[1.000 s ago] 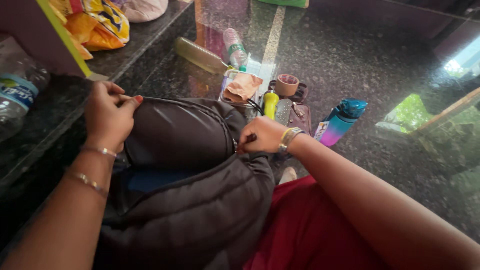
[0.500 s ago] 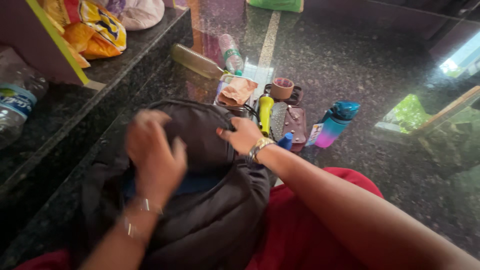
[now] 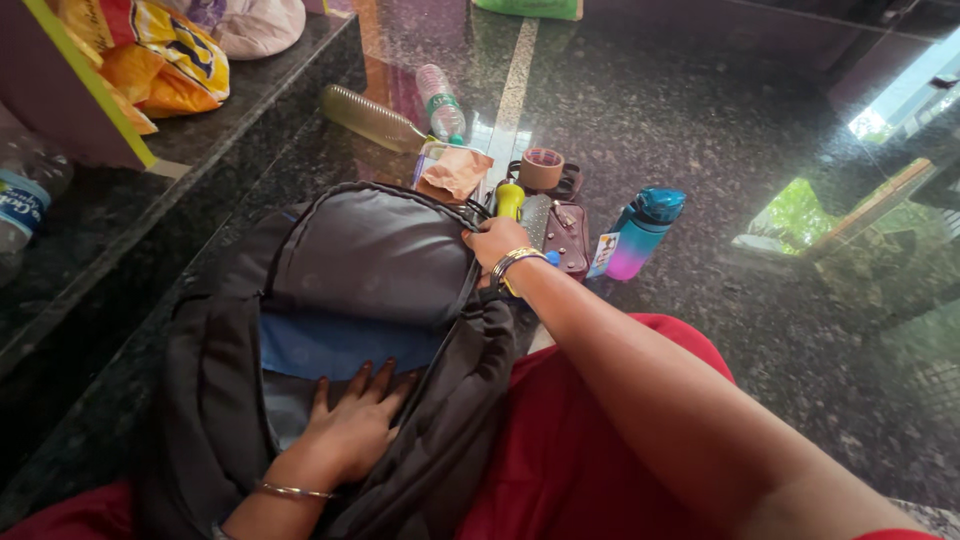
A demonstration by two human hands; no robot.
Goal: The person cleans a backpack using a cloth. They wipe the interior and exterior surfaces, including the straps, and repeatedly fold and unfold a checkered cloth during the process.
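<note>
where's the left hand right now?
Head view, lower centre-left: the left hand lies flat inside the open dark backpack, fingers spread just below the blue lining.

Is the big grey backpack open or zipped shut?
Open. The backpack gapes, showing its blue lining. The left hand lies flat inside the opening, and the right hand is at its top edge.

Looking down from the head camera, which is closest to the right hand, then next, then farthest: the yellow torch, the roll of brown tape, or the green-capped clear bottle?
From the right hand:
1. Yellow plastic torch, just above the hand.
2. Roll of brown tape, farther up, slightly right.
3. Clear plastic bottle with a green cap, lying farthest up the dark stone floor.
</note>
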